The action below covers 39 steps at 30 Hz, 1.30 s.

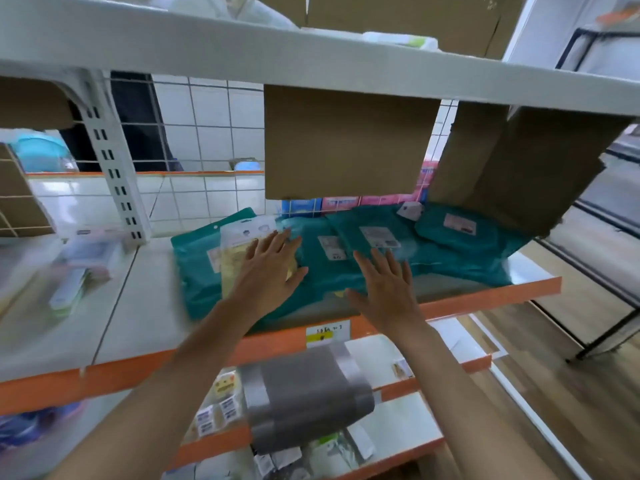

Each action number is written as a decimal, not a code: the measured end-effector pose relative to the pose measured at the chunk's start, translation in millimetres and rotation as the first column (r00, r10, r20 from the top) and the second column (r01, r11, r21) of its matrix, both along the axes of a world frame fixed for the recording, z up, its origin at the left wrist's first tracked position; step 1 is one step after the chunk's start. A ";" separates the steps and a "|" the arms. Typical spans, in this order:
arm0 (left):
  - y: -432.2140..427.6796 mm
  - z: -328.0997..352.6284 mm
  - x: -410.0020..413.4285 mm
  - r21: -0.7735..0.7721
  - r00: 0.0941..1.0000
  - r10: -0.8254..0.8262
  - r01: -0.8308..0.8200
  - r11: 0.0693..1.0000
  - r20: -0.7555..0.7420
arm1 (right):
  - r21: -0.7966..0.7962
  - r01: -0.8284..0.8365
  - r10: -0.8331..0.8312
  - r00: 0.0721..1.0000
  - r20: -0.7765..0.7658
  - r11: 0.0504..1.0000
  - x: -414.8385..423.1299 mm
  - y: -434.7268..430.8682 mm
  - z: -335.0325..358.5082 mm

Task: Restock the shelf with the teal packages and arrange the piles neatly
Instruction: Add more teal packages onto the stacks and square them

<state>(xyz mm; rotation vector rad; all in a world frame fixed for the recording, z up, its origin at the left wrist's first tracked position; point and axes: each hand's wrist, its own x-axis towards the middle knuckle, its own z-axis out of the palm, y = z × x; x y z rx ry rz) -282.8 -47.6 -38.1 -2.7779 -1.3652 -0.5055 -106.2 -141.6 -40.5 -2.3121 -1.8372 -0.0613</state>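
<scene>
1. Teal packages (pixel 325 277) lie spread across the shelf (pixel 145 306) in several overlapping, skewed piles, directly under both my hands.
2. My left hand (pixel 268 271) is released. It is palm down with the fingers straight and fanned, over a pale yellow packet (pixel 233 271) that sits on the leftmost teal pile. It grasps nothing, and through the blur I cannot tell whether the palm presses or only hovers.
3. My right hand (pixel 386 292) is likewise flat and released, fingers spread and thumb toward the left hand. It is over the front edge of the middle pile, near the shelf's orange lip (pixel 485 299).
4. Both forearms reach up and forward from below, roughly parallel, with the wrists nearly straight.
5. I judge the step in hand to be squaring the piles. I would keep the palms flat and slide with light pressure, since these slick bags will likely skate over one another. Nudging the edges inward should serve better than bearing down on top.
6. That yellow packet looks out of place among the teal, so I would lift it aside before aligning the pile beneath.
7. Farther out, the right-hand piles (pixel 460 237) sit crooked, one partly under an open cardboard box (pixel 519 168). A hanging cardboard flap (pixel 349 143) crowds the space above, so I would keep my hands low.
</scene>
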 end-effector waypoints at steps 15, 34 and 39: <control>52.4 5.6 104.8 -0.045 0.998 0.017 -0.020 0.999 -0.061 | 0.011 -0.067 0.067 0.998 -0.005 0.998 109.0 70.9 6.1; 66.4 -10.3 281.8 -0.021 0.974 0.219 -0.221 0.975 -0.051 | 0.018 -0.233 0.233 0.972 -0.009 0.972 311.0 112.7 -2.6; 81.2 -22.7 298.1 -0.097 0.949 0.275 -0.292 0.952 -0.152 | -0.012 -0.113 0.111 0.991 -0.080 0.994 351.8 120.3 -12.4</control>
